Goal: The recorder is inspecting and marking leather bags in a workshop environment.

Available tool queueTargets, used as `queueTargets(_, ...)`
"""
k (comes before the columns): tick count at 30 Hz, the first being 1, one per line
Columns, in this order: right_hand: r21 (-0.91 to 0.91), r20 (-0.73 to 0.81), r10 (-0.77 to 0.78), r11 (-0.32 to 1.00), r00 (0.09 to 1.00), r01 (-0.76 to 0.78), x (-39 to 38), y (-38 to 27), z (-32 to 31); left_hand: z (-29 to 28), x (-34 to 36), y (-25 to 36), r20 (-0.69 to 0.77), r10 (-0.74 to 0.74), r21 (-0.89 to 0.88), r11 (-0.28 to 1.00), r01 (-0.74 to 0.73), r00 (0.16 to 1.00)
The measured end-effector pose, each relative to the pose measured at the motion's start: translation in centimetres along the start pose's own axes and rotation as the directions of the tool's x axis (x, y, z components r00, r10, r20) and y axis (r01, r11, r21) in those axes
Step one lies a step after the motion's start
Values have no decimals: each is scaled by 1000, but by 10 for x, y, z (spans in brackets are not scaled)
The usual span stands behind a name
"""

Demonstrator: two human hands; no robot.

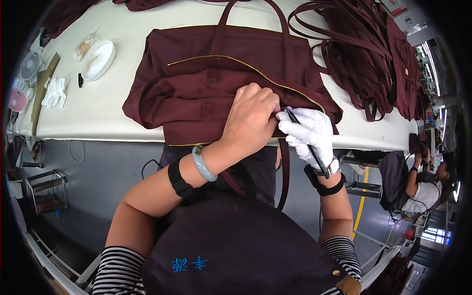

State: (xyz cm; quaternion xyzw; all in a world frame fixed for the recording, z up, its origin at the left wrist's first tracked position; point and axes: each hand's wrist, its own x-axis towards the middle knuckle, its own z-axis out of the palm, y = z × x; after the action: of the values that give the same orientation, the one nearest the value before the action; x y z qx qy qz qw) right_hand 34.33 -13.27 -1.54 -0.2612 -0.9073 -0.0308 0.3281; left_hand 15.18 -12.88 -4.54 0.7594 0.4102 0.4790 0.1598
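A dark maroon handbag [187, 44] lies across the white table in front of me, its long brass zipper [250, 67] undone and its fabric bunched toward me. My left hand [251, 118], bare with a jade-coloured bangle at the wrist, is closed with its fingertips pinching the bag's fabric. Right beside it, my right hand [309, 132] in a white glove holds a slim black pen [318, 158] slanting across the fingers. The right fingertips meet the fabric close to the left thumb. What lies between the two hands' fingertips is hidden.
Piled maroon bags [364, 54] cover the table's right side. At left are a white bowl [109, 51], a packet of thin sticks [85, 45], a small black item [80, 80], a white glove [55, 92] and a fan [30, 66]. A co-worker [424, 189] sits far right; a metal stool [46, 187] stands left.
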Motion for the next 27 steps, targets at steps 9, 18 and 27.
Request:
queueTargets(9,-12,-47,-18,1000,999,17,-7,1,6,1,0,1,-6,11,0,1000,-11,1000)
queueTargets(18,185,-15,171,969,985,-166,-3,-8,5,1,2,1,-3,22,0,1000,-22,1000)
queueTargets(27,335,-173,531,823,829,-458,-7,-29,7,-1,1,2,6,10,-18,1000,-10,1000)
